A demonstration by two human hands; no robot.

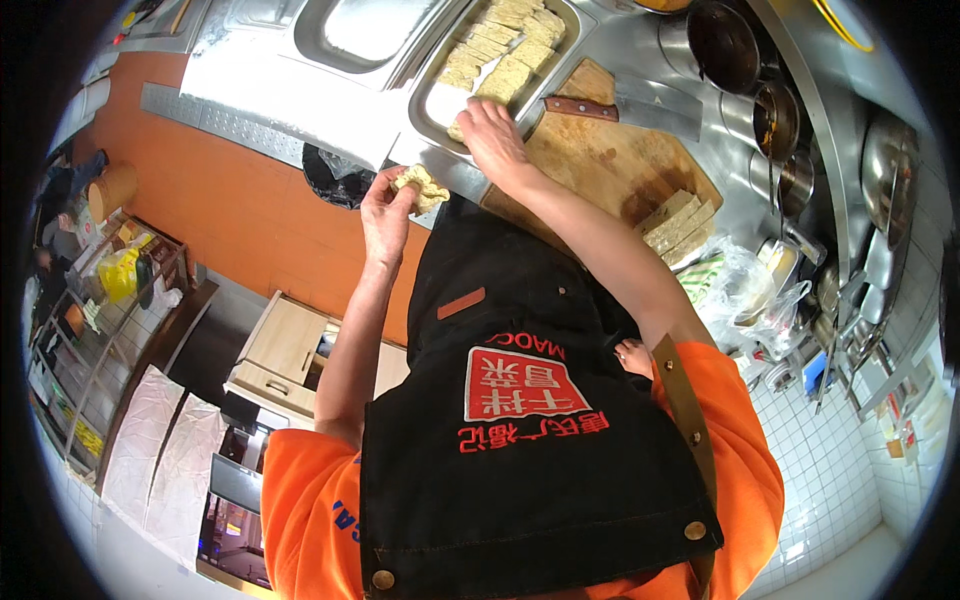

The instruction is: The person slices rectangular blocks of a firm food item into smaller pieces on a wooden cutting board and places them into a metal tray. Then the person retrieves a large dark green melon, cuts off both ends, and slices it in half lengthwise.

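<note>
My left hand (386, 214) pinches a folded, pale-yellow, soft piece (424, 189) between thumb and fingers, near the counter's front edge. Whether it is food or cloth cannot be told. My right hand (495, 142) reaches into the near end of a rectangular steel tray (420, 112), its fingertips over porous yellowish food slices (517, 71) laid in rows. The fingers hide whether they grip a slice. Right of the tray, a cleaver (652, 112) with a wooden handle lies partly on a stained wooden cutting board (600, 165). Several more slices (679, 225) lie at the board's near right corner.
Steel pots (720, 49) line the back right of the counter. Clear plastic bags (739, 292) lie near the slices on the right. An empty-looking steel pan (367, 34) is set into the counter at left. Below it stands a bin with a black bag (337, 176) on the orange floor.
</note>
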